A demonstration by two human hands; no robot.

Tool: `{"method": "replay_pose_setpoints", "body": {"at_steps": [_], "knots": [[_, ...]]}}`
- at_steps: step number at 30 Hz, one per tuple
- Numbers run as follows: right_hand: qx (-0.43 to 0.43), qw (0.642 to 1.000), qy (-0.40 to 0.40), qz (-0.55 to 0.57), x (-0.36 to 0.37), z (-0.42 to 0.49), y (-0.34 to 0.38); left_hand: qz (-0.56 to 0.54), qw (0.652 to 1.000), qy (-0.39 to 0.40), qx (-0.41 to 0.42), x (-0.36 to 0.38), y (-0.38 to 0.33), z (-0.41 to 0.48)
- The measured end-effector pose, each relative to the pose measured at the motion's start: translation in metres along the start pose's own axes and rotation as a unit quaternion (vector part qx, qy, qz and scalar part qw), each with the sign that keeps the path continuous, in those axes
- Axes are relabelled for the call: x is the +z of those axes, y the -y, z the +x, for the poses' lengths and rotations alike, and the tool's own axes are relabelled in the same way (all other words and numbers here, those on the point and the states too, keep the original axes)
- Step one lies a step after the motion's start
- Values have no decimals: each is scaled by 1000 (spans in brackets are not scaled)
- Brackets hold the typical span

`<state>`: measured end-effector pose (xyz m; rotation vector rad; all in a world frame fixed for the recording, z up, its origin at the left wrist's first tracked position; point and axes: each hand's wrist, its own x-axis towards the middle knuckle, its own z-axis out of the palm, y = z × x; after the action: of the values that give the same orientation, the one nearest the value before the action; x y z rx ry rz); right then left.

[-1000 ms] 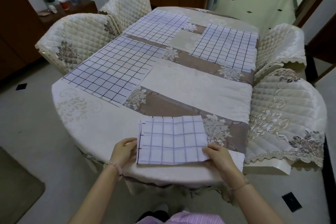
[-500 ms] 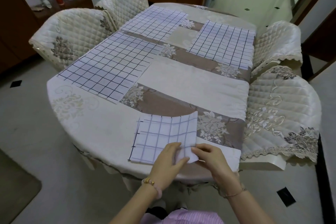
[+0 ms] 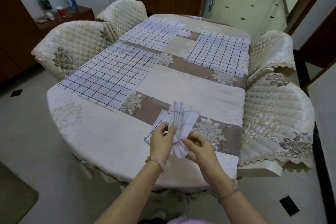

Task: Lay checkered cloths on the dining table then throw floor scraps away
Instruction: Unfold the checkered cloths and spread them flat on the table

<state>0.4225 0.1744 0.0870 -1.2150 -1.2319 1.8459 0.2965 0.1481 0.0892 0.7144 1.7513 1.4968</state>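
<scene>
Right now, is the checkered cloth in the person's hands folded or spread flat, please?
Folded: the checkered cloth is bunched in layers, pinched by the left hand and right hand.

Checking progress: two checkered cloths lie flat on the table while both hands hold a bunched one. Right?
Not two: the head view shows three lying flat: near-left cloth, far-left cloth and far-right cloth. The left hand and right hand do hold a bunched cloth.

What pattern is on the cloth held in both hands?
The cloth is white with a thin dark grid; the head view shows it best.
</scene>
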Motion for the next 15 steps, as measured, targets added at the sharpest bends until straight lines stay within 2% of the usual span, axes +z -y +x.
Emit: {"method": "replay_pose_setpoints", "body": {"at_steps": [2,4,7,10,12,15], "knots": [[27,999,-4,26,2,2,3,-33,999,10,-7,-1,1,-1],[14,1000,-15,16,3,2,7,-60,998,5,-8,-3,2,-2],[-5,997,-73,36,1,3,7,-117,992,-45,3,-15,0,-1],[-16,989,-108,104,-9,1,0,-236,968,-85,0,-35,1,1],[-12,987,-101,124,-12,-3,-9,-284,955,-88,-19,-46,8,0],[50,987,-66,140,-12,-8,-25,-309,943,-86,-88,-56,26,-4]]}}
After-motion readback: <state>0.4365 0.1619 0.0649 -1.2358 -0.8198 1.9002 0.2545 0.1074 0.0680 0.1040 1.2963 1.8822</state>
